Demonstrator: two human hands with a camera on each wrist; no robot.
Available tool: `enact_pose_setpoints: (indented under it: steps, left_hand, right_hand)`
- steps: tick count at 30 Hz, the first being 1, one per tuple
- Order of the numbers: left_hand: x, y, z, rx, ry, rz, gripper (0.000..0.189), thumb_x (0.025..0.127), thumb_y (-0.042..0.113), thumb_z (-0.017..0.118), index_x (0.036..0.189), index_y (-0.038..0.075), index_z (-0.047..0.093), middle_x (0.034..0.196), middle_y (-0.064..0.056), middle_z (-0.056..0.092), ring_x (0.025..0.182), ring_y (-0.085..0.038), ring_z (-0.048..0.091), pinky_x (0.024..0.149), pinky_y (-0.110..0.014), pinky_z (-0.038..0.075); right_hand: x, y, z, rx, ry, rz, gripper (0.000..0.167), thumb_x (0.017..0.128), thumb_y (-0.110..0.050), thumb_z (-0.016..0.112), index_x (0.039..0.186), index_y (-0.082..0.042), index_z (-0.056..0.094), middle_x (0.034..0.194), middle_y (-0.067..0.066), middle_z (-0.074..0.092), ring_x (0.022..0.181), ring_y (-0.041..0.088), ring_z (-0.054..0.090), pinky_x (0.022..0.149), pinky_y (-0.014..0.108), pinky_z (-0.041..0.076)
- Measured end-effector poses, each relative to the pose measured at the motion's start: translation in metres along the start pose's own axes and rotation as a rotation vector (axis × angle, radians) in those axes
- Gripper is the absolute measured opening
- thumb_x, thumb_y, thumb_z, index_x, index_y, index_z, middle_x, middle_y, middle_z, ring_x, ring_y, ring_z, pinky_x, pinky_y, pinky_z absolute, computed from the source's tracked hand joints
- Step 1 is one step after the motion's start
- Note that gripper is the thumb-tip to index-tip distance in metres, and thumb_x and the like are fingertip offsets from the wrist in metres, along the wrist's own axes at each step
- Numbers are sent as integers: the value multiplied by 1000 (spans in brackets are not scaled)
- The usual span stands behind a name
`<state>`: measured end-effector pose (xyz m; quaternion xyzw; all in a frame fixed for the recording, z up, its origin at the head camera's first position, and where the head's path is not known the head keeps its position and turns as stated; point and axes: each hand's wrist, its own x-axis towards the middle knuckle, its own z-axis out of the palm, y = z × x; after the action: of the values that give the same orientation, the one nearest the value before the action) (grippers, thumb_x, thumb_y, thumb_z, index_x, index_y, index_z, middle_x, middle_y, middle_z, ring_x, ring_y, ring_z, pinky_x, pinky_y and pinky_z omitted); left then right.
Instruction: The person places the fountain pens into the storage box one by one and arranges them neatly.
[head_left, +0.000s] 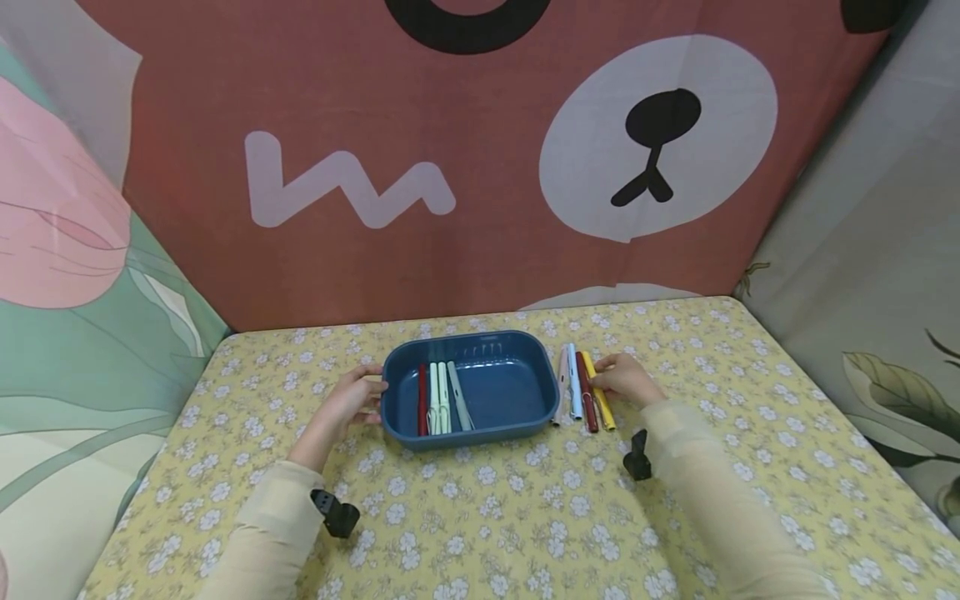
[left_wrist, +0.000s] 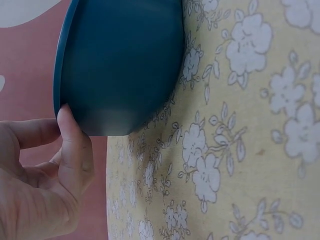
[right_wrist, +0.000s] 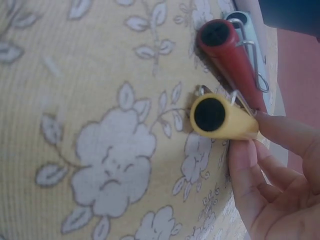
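Near the middle of the far edge of a flowered table (head_left: pixel 480 517), a blue tray (head_left: pixel 510 392). Inside, in its left half: a red pen (head_left: pixel 422 400), two green pens (head_left: pixel 443 387) and a slanting grey pen (head_left: pixel 458 396). Just beyond its right end, toward the table's far right corner, in a close row: a pink pen (head_left: pixel 563 379), a light-blue pen (head_left: pixel 575 387), a second red pen (head_left: pixel 587 400) and a yellow pen (head_left: pixel 604 408). With the left hand (head_left: pixel 352 398), pinching the tray's left rim; unclear how far over the rim. With the right hand (head_left: pixel 626 382), clamping the yellow pen between thumb and fingers. From the left wrist, only the tray's outer wall, cut off at the top. From the right wrist, light-blue pen partly hidden by the second red pen, pink pen hard to make out, tray reduced to a dark, cropped corner. Impossible to tell: contact or gap between pink pen and tray. Behind, a red backdrop (head_left: pixel 487 250), its bear face cut off above.
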<state>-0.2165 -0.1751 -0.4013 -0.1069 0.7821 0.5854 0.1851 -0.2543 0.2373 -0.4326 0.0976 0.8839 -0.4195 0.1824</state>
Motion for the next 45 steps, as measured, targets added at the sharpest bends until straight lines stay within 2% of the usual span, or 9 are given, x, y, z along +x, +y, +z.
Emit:
enact_pose_setpoints:
  steps: [5,13,18,24,28,32,38,41,45]
  left_hand:
    - [2,0,0,5,9,6,48,98,18,48,143,6,35,90,-1,59,70,-8,57,59,-25,54]
    - [1,1,0,1,3,16,47,99,18,48,142,6,36,88,0,59,69,-8,57,60,-25,55]
    - [0,2,0,2,-6,28,49,99,18,48,144,5,34,87,0,58,69,-8,56,59,-25,54]
    - [0,3,0,-6,-5,22,50,99,17,48,145,5,33,85,1,57,68,-8,55,57,-24,53]
    - [-1,2,0,-7,-5,19,49,99,17,48,144,5,34,85,1,57,67,-7,55,57,-25,54]
    - [0,1,0,-9,-6,21,49,99,17,49,144,5,34,86,1,58,67,-7,55,57,-24,54]
    - [-1,1,0,-9,-3,20,48,99,16,48,143,4,35,86,0,57,67,-7,55,58,-24,54]
    - [-1,1,0,-8,-1,18,48,99,16,48,143,4,35,85,1,57,67,-7,55,58,-24,54]
    - [-1,0,0,-8,2,17,48,98,16,49,143,4,35,86,0,57,67,-7,55,57,-23,54]
  right_hand:
    - [-3,1,-3,10,-19,-20,47,95,-11,56,134,11,42,134,31,45,107,32,61,85,36,56]
    - [-5,-1,-6,71,-32,-14,46,94,-9,57,133,13,42,129,31,48,97,23,64,80,31,57]
    - [-4,-2,-8,105,-35,0,49,94,-10,57,134,12,40,131,31,47,101,23,63,83,31,56]
    - [-6,-1,-14,156,-23,-25,49,95,-10,55,135,13,39,130,29,48,97,16,63,91,33,55]
    - [-8,-2,-20,201,-30,-64,51,95,-10,53,136,15,37,120,23,55,85,6,62,90,31,55]
    - [-9,-6,-28,233,-35,-75,52,96,-11,53,139,13,35,108,9,60,77,0,60,88,29,55]
    - [-13,-17,-37,260,-33,-60,57,97,-17,54,143,7,33,98,-3,60,78,-1,59,103,40,48]
    - [-15,-24,-39,285,-32,-63,57,97,-17,53,145,6,31,103,-1,59,78,-3,59,105,41,46]
    - [-16,-32,-39,330,-35,-71,58,98,-17,51,147,3,27,122,10,53,79,-4,58,107,41,44]
